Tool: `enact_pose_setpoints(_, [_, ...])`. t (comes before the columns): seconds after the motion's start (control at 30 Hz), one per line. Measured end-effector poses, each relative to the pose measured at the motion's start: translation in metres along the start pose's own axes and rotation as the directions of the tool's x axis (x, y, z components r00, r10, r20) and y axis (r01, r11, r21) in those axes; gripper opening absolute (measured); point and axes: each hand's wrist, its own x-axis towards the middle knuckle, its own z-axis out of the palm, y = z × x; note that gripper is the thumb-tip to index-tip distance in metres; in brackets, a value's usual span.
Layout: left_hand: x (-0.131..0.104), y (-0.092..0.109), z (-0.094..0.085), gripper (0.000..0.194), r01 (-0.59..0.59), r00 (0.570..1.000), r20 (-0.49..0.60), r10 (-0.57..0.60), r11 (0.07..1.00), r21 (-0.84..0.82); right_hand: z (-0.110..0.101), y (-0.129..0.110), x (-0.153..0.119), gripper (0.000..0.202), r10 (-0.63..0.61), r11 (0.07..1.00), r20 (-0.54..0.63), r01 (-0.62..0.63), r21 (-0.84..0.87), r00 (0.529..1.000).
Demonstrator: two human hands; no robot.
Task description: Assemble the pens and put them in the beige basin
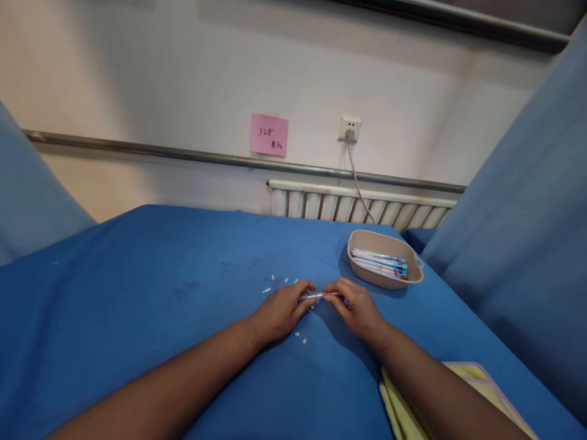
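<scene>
A thin white pen (320,296) with reddish marks is held level above the blue cloth, one end in each hand. My left hand (285,307) pinches its left part between thumb and fingers. The right part is gripped the same way by my right hand (355,307), so both ends are partly hidden. Small white cone-like pieces (266,290) lie scattered on the cloth around my left hand, several in all. A light blue bit (295,282) shows just behind the left fingers.
A beige basket (385,282) with several white and blue pens (378,263) stands behind my right hand. Under my right forearm lies a yellow cloth (474,374). Blue cloth (183,342) covers the table. Behind it are a radiator (316,206), a plugged-in cable (358,183) and blue curtains (509,201).
</scene>
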Motion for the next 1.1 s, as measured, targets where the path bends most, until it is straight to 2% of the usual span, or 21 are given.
enact_pose_setpoints(0.13, [-0.001,0.002,-0.002,0.021,-0.007,1.000,-0.010,0.008,0.999,0.037,0.006,0.001,0.000,0.014,0.167,0.986,-0.015,-0.166,0.033,0.986])
enact_pose_setpoints(0.23, [-0.001,0.003,-0.004,0.019,-0.033,0.999,0.000,0.034,0.996,0.085,0.012,0.003,0.000,0.017,0.326,0.927,0.054,-0.331,0.178,0.944])
enact_pose_setpoints(0.33, [0.000,0.003,-0.005,0.023,-0.062,0.998,0.020,0.060,0.990,0.126,0.017,0.006,0.000,0.018,0.416,0.857,0.125,-0.435,0.275,0.901])
enact_pose_setpoints(0.43, [0.002,0.002,-0.005,0.025,-0.056,0.998,0.035,0.051,0.986,0.156,0.016,0.006,-0.001,0.016,0.389,0.877,0.121,-0.407,0.256,0.913])
enact_pose_setpoints(0.57, [0.003,0.000,-0.005,0.028,-0.033,0.999,0.042,0.026,0.984,0.177,0.009,0.003,-0.001,0.011,0.234,0.970,0.061,-0.238,0.052,0.970])
enact_pose_setpoints(0.67, [0.001,-0.001,-0.005,0.024,-0.049,0.998,0.042,0.042,0.981,0.185,0.006,0.002,0.000,0.009,0.184,0.983,0.079,-0.183,-0.028,0.980])
enact_pose_setpoints(0.8, [-0.001,-0.001,-0.005,0.025,-0.013,1.000,0.030,0.006,0.973,0.231,0.008,0.002,0.000,0.016,0.194,0.981,0.099,-0.193,-0.019,0.976])
enact_pose_setpoints(0.97, [0.000,0.000,-0.005,0.031,-0.058,0.998,0.041,0.048,0.953,0.296,0.012,0.002,-0.002,0.021,0.269,0.958,0.154,-0.281,0.064,0.951])
enact_pose_setpoints(1.1, [0.001,0.000,-0.005,0.035,-0.059,0.998,0.043,0.049,0.952,0.302,0.012,-0.002,-0.002,0.013,0.290,0.947,0.103,-0.301,0.115,0.951])
